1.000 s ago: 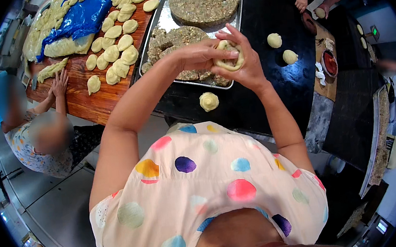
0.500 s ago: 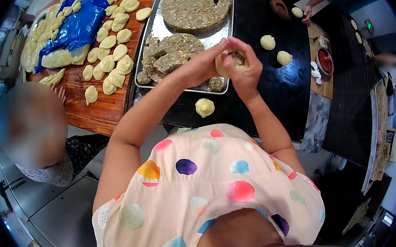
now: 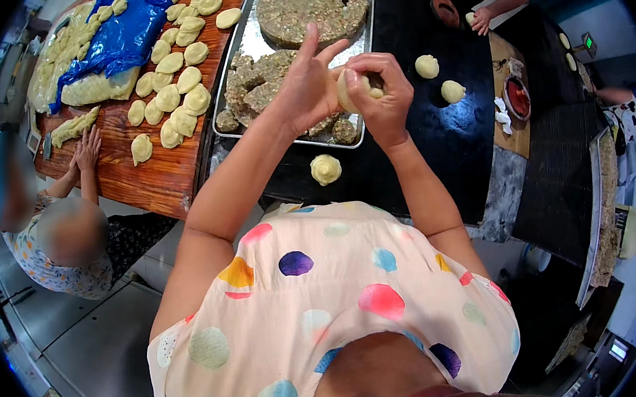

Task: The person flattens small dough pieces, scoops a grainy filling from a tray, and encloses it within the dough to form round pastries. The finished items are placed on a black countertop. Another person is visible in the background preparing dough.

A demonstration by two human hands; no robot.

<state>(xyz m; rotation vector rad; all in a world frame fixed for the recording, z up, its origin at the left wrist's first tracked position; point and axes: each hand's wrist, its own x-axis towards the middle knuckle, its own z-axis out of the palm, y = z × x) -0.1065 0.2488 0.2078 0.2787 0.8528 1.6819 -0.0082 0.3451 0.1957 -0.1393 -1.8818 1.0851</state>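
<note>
Over the front of the metal tray, my right hand is closed round a pale dough ball, its thumb and fingers curled at the ball's top. My left hand is beside the ball with thumb and fingers spread, its palm against or very near the dough. A large round slab of speckled brown filling lies at the tray's far end. Broken lumps of filling lie nearer, partly behind my left hand. One pleated dough ball sits on the black table in front of me.
Two dough balls stand to the right on the black table. On the wooden table at left are many flat dough pieces and a blue plastic sheet. Co-workers' hands work at left and far right.
My left fingers have spread away from the ball, while my right hand stays round it. The filling visible in the dough before no longer shows. The left co-worker's hands have come into view.
</note>
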